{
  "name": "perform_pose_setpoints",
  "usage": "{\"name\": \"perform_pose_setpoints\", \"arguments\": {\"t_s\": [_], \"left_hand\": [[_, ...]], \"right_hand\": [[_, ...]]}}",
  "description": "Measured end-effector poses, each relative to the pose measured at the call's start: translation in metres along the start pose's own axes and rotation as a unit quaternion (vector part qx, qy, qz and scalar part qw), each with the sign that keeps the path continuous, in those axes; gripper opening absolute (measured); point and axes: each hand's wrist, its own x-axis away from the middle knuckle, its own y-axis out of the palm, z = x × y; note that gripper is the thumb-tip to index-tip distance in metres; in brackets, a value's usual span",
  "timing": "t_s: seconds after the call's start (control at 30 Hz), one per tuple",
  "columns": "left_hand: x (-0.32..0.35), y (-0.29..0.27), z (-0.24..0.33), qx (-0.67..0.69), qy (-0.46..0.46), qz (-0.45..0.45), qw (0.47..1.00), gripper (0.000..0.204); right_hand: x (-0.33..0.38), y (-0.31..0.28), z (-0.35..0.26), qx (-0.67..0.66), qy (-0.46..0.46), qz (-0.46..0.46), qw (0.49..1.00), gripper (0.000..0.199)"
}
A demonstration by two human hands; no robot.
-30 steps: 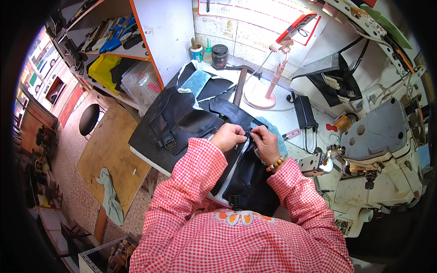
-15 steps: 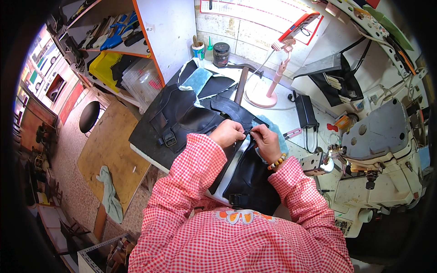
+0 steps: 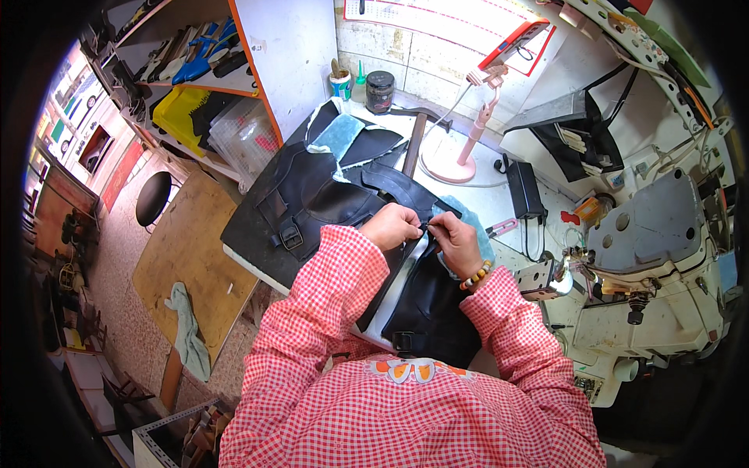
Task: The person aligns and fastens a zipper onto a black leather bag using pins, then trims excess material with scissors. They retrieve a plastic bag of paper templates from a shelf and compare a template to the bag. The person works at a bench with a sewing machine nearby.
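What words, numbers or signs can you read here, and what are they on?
None clearly enough to quote.
Wall sheet with red lines: rows of print, too small and washed out.
Dark jar: label marks, too small.
Small tub: coloured markings, too blurred.

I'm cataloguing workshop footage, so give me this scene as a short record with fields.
Left hand: pinching at the top of the near black leather piece
Right hand: pinching beside the left; beaded bracelet on wrist
Left of hands: another black leather piece with a buckle
Beyond hands: hammer, pink stand, dark jar
Right side: grey-and-white machine
Left side: brown board with a cloth
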Motion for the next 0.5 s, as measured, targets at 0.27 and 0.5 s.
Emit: {"name": "perform_pose_setpoints", "arguments": {"t_s": [0.27,0.5], "left_hand": [[-0.004,0.001,-0.011,0.077,-0.001,0.002,0.997,0.008],[-0.001,0.0,-0.014,0.095,0.039,-0.001,0.995,0.008]], "right_hand": [[-0.001,-0.001,0.001,-0.006,-0.003,0.001,1.0,0.006],[-0.001,-0.001,0.0,-0.009,0.015,-0.002,1.0,0.006]]}}
